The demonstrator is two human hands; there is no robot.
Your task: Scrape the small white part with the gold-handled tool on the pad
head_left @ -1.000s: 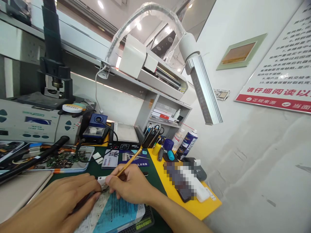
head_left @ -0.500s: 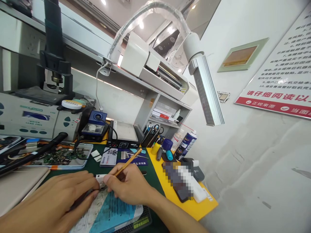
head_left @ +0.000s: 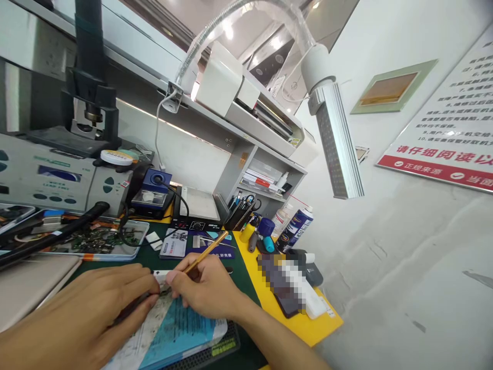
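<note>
My right hand grips a thin gold-coloured tool like a pen, its tip down at a small part between my two hands. My left hand rests on the near bench, fingers closed around a dark slim tool that points toward the same spot. Both hands work over an opened phone with a blue film on it, lying on a dark mat. The exact point of contact is hidden by my fingers.
A tray of small circuit parts lies at left, behind it a grey station and microscope stand. A hot plate, tool holder, spray can, yellow mat and a gooseneck lamp stand to the right.
The view has tilted slightly, and both hands have shifted a little up in the frame. They keep the same grips over the phone.
</note>
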